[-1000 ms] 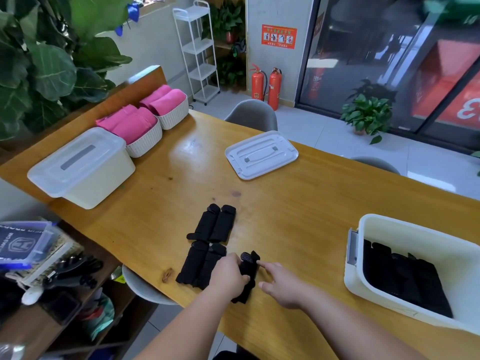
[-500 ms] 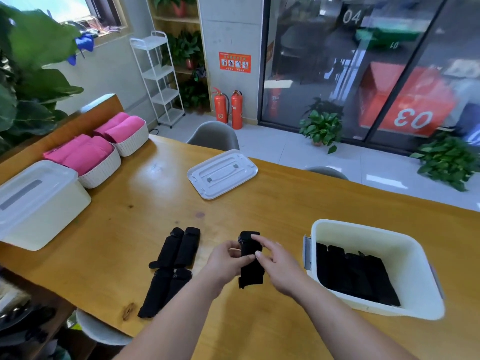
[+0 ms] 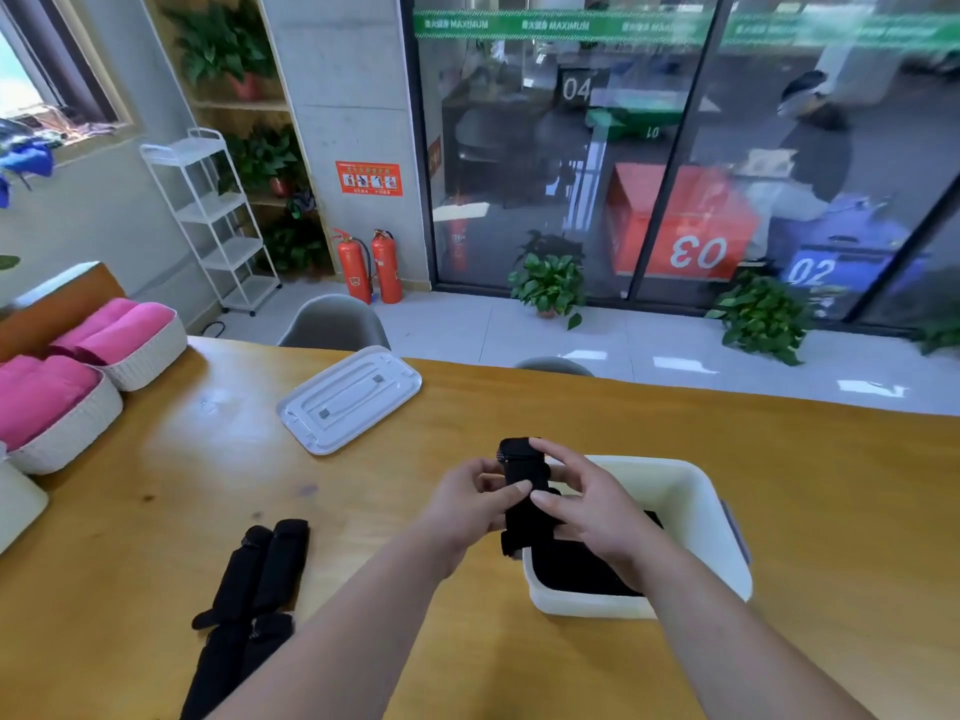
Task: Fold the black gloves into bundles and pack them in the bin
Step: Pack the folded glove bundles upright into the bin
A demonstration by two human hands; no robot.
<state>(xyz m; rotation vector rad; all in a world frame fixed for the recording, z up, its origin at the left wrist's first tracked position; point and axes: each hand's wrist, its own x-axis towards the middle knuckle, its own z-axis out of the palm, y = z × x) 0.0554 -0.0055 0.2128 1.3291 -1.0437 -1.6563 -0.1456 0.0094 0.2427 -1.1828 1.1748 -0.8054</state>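
Note:
A black glove [image 3: 523, 485] stands upright in the air above the wooden table [image 3: 831, 485], at the near-left edge of the white bin [image 3: 696, 517]. My left hand [image 3: 470, 504] pinches its left side with the thumb across the front. My right hand [image 3: 587, 506] holds its right side, fingers curled over the top. Folded black gloves [image 3: 576, 569] lie in the bin, partly hidden by my right hand. Further black gloves [image 3: 260, 569] lie flat on the table at the lower left, the nearer ones partly covered by my left forearm.
The bin's white lid [image 3: 349, 397] lies upside down at the middle left of the table. Two white baskets [image 3: 72, 433] of pink rolled cloths stand at the far left, next to the corner of a closed white box [image 3: 15, 504]. Grey chairs [image 3: 335, 324] stand behind the table.
Both hands lifted one glove off the table and carried it right to the bin's edge. The view swung up and right; the remaining gloves now lie lower left.

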